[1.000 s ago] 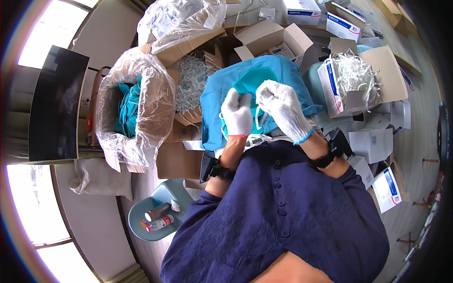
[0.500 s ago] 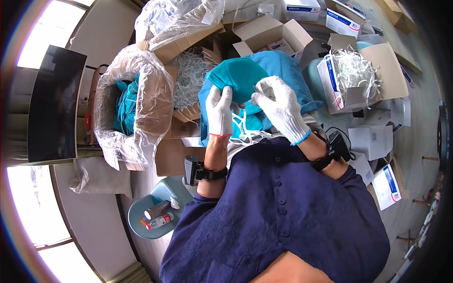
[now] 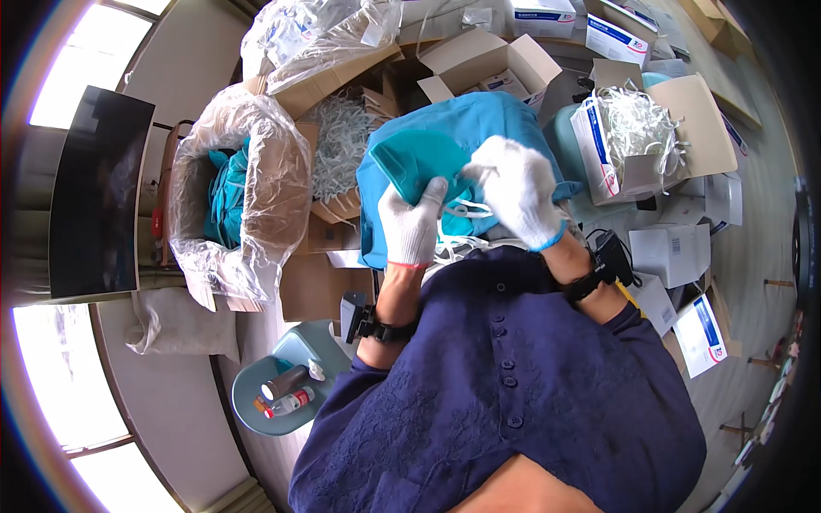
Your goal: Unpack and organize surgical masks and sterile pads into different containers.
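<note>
A folded teal face mask [image 3: 416, 158] is raised over a blue cloth-covered surface [image 3: 505, 115] in front of me. My left hand [image 3: 409, 224], in a white knit glove, grips its lower edge with the thumb on the near face. The gloved right hand [image 3: 519, 190] is closed at the mask's right corner; its fingertips are slightly blurred, and whether they also pinch a strap is hard to see. Below the hands, more teal mask material [image 3: 457, 224] and white elastic straps [image 3: 462, 246] lie on the blue cloth near my lap.
On the left stands a plastic-lined carton [image 3: 280, 192] holding teal masks. Beside it a carton holds tangled white straps [image 3: 338, 141]. A white box [image 3: 590, 154] at right overflows with white straps [image 3: 641, 132]. A teal stool [image 3: 248, 402] carries bottles. Several white boxes [image 3: 671, 256] crowd the right.
The mask has tipped and shifted slightly down and left, showing more of a fold. My right hand has turned, its fingers now pointing left at the mask's corner. The left thumb has slid right.
</note>
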`<state>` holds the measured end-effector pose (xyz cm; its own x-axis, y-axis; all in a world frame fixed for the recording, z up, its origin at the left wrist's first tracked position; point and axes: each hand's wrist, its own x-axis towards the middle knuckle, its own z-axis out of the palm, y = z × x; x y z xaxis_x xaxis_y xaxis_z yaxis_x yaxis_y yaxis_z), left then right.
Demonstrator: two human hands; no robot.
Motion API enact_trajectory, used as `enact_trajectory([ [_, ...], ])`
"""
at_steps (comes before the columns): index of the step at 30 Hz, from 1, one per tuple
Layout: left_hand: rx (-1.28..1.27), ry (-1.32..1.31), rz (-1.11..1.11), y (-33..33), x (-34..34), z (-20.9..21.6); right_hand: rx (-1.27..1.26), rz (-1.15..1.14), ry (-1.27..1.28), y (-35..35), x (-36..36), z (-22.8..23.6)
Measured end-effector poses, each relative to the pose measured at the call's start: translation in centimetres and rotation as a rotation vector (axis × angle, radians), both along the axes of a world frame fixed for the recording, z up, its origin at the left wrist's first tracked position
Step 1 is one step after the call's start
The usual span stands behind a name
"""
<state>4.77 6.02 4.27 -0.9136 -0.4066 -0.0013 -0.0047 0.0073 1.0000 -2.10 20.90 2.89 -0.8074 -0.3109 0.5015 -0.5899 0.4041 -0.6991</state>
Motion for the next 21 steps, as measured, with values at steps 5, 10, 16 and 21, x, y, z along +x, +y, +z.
enact_trajectory([
  [5,0.005,-0.033,-0.023,-0.3,1.7,1.9,-0.03,-0.103,0.121,-0.1,-0.4,1.0],
  [10,0.264,0.055,0.087,-1.1,3.1,5.1,-0.056,-0.11,-0.326,3.2,-3.1,-0.4],
  [16,0.516,-0.244,-0.228,-3.8,1.9,2.3,-0.316,0.379,-0.018,0.3,-2.4,1.7],
  [21,0.137,-0.356,-0.187,-4.6,2.2,0.9,-0.353,0.274,-0.509,1.0,-2.1,2.2],
])
